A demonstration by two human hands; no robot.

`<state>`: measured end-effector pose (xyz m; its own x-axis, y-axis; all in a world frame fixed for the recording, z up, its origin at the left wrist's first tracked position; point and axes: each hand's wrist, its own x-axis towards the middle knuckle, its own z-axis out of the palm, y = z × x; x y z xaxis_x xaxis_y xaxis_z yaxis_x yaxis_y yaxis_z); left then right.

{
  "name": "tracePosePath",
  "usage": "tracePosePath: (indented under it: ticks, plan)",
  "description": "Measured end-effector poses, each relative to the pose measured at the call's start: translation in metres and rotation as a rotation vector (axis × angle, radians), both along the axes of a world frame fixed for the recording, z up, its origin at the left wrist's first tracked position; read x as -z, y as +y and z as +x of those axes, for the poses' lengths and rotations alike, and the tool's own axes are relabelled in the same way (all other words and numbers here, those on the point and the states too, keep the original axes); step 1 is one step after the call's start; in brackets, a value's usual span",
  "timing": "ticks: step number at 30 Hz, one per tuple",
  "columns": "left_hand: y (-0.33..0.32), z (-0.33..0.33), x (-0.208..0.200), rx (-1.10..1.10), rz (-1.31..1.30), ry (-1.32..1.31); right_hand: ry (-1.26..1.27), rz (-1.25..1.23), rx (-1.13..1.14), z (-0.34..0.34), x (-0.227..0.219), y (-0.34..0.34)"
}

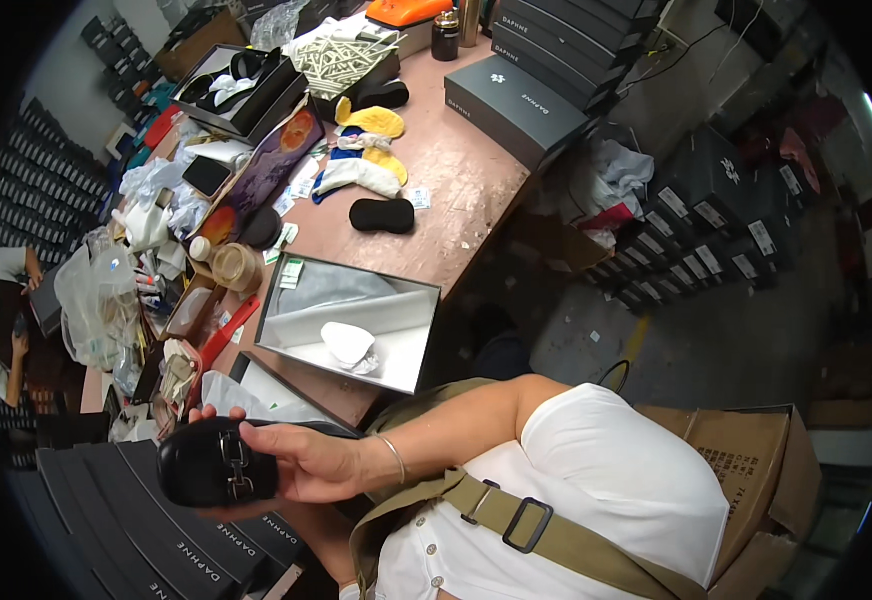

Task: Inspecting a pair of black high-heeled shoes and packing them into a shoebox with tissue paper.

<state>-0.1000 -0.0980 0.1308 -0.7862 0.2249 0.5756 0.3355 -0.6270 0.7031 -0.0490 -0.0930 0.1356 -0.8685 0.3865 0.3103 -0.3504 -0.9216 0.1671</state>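
Observation:
A black shoe (194, 468) with a metal buckle on its strap is held at the lower left, its rounded toe pointing left. My right hand (321, 465) grips it from the right side, the thumb lying on top near the buckle. My left hand (224, 514) is under the shoe and mostly hidden; a strip of skin shows along the lower edge. Just beyond, an open shoe box (418, 345) contains grey and white tissue and a white crumpled piece (348, 343). A box part with white paper (266, 385) lies close behind the right hand.
Stacked dark shoe boxes (156, 520) stand at the lower left, more boxes (521, 100) at the back. A black pad (382, 216), cloths (361, 175) and a box of pale sticks (346, 65) sit on the table. Plastic bags (96, 300) crowd the left; another person's hand (33, 275) shows there.

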Motion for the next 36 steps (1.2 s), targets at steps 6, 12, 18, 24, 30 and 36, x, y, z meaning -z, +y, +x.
tracePosePath:
  ticks: [6, 12, 18, 24, 30, 36]
  plan:
    - [0.003, 0.024, 0.003, -0.184, 0.02, 0.075, 0.115, -0.143, 0.002, 0.019, -0.017, -0.009]
    - [0.026, 0.056, -0.015, -0.626, -0.003, 0.104, -0.014, 0.637, -0.11, 0.034, -0.016, 0.015]
    - [0.001, 0.029, -0.009, -0.203, -0.186, 0.388, 0.012, 0.202, -0.09, 0.046, -0.008, 0.012]
    - [-0.048, -0.006, -0.021, 0.348, 0.041, 0.437, -0.564, 1.027, -0.258, 0.082, -0.016, 0.032]
    - [-0.053, 0.027, -0.022, 0.081, 0.092, 0.902, 0.048, 0.631, -0.361, 0.06, 0.057, 0.026]
    - [-0.077, 0.034, 0.002, -0.123, 0.417, 0.667, 0.209, 1.184, -0.219, 0.062, -0.008, 0.027]
